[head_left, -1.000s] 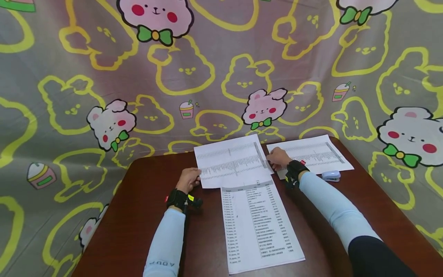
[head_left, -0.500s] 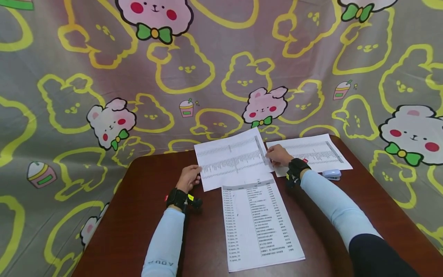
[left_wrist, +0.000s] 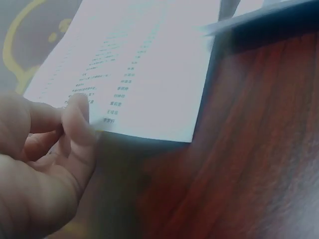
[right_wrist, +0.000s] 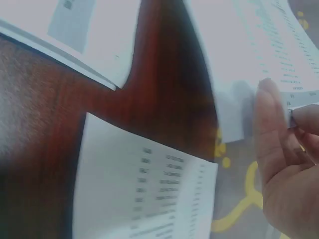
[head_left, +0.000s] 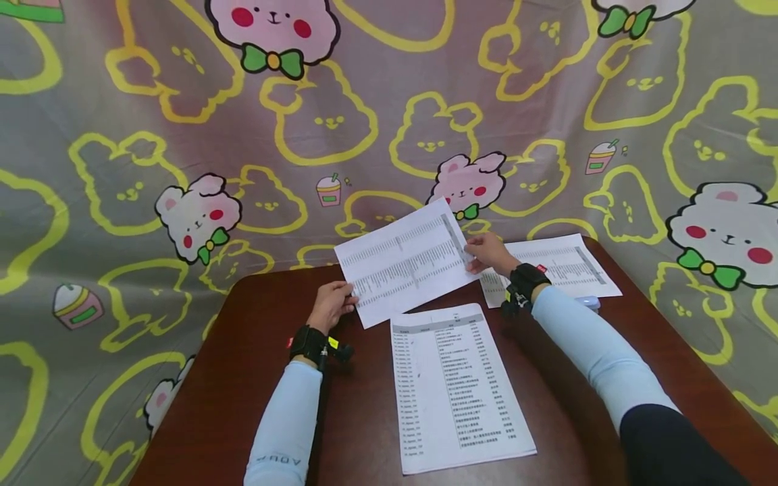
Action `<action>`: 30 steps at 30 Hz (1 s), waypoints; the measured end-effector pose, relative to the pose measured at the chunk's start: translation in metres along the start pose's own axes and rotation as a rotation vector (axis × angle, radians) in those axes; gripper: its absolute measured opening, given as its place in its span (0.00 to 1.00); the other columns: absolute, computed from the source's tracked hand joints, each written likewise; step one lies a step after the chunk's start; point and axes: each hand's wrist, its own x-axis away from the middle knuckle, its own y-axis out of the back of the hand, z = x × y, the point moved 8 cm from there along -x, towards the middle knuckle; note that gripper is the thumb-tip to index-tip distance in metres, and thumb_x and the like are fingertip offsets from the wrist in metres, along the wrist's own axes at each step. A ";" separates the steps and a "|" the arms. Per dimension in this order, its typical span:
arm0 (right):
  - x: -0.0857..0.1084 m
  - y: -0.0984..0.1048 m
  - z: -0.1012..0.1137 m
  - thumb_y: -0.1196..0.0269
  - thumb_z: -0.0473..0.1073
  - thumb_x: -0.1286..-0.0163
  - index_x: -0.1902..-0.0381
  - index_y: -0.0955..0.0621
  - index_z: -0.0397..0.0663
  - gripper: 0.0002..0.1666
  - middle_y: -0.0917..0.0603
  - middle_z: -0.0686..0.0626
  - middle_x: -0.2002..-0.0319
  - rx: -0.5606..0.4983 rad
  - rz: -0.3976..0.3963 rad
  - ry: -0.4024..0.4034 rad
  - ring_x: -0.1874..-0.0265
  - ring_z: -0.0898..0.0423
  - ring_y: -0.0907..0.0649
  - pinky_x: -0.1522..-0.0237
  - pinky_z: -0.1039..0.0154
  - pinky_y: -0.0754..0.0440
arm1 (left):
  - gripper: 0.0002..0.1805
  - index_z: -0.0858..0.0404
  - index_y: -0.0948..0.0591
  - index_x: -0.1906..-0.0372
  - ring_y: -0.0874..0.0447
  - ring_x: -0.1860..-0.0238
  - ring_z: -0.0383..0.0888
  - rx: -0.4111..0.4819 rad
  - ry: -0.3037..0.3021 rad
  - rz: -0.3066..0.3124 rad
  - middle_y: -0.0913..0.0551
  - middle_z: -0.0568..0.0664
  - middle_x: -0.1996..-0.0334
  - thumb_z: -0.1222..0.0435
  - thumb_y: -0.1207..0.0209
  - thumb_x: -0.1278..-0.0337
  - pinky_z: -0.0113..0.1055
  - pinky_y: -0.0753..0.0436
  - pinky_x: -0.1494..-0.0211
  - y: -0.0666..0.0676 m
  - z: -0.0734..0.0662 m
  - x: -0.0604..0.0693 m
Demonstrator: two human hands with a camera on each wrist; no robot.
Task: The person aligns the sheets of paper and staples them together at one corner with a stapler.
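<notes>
Between the two hands, a printed paper sheet (head_left: 404, 263) is held up, tilted, above the back of the table. My left hand (head_left: 331, 305) pinches its left edge; in the left wrist view the thumb and fingers (left_wrist: 79, 119) close on the paper's edge. At the opposite short edge, my right hand (head_left: 491, 253) pinches the sheet near its grey header band, as the right wrist view also shows with the sheet (right_wrist: 244, 64) between thumb and fingers. Nearer the person lies a stack of printed sheets (head_left: 458, 391), apart from the raised one.
Another printed sheet (head_left: 559, 266) lies at the back right, partly behind the right hand and wrist. A light-blue stapler (head_left: 588, 302) sits beside it, mostly hidden by the right forearm. The brown table (head_left: 237, 378) ends at a patterned cloth backdrop (head_left: 243, 135).
Both hands have raised the sheet off the table, and its right end has tilted higher. It has come away from the stack below, whose top edge now shows fully.
</notes>
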 end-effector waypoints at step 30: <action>0.018 0.034 0.038 0.42 0.45 0.26 0.46 0.21 0.38 0.19 0.19 0.46 0.64 0.079 0.073 0.099 0.89 0.62 0.32 0.83 0.67 0.33 | 0.17 0.67 0.25 0.44 0.22 0.78 0.39 -0.126 -0.097 0.143 0.17 0.47 0.69 0.62 0.45 0.32 0.28 0.25 0.76 0.003 -0.033 0.021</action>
